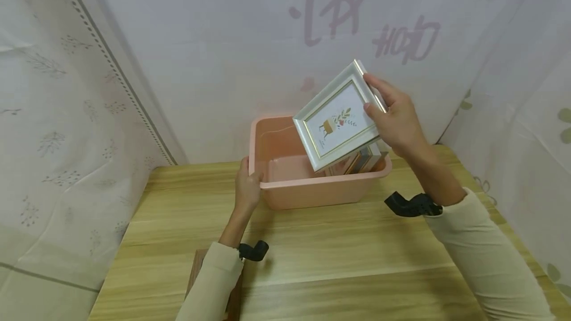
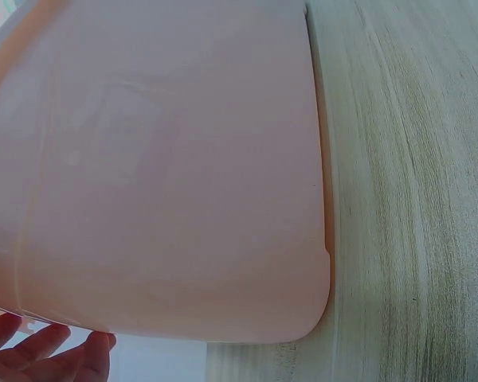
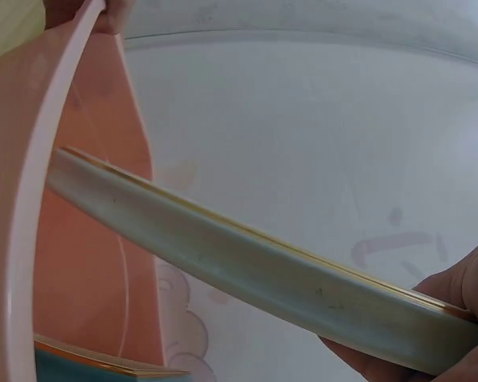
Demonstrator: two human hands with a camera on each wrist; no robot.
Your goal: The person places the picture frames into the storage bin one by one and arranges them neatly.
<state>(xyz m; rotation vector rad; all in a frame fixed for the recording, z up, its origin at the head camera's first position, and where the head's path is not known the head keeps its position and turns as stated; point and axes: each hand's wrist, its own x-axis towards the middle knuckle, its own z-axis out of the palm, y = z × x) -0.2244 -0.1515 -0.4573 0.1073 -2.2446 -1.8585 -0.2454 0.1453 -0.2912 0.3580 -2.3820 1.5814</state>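
My right hand [image 1: 397, 115] pinches a white picture frame [image 1: 308, 118] by its right edge, thumb on the front. The frame has a gold inner line and a print of an animal with plants; it is tilted, its lower part over the pink plastic basin [image 1: 308, 194]. In the right wrist view the frame's white side edge [image 3: 223, 239] runs from the fingers to the basin. My left hand [image 1: 247, 187] grips the basin's rim at the front left corner; its fingers [image 2: 95, 354] show beside the wall in the left wrist view. More frames [image 1: 363, 158] lie inside, partly hidden behind the held one.
The basin stands on a wood-grain table [image 1: 334, 256], close to a printed cloth [image 1: 214, 63] behind it. Under my left forearm lies a brown wooden frame [image 1: 235, 296], mostly covered by the sleeve. More cloth [image 1: 513, 113] hangs at the right.
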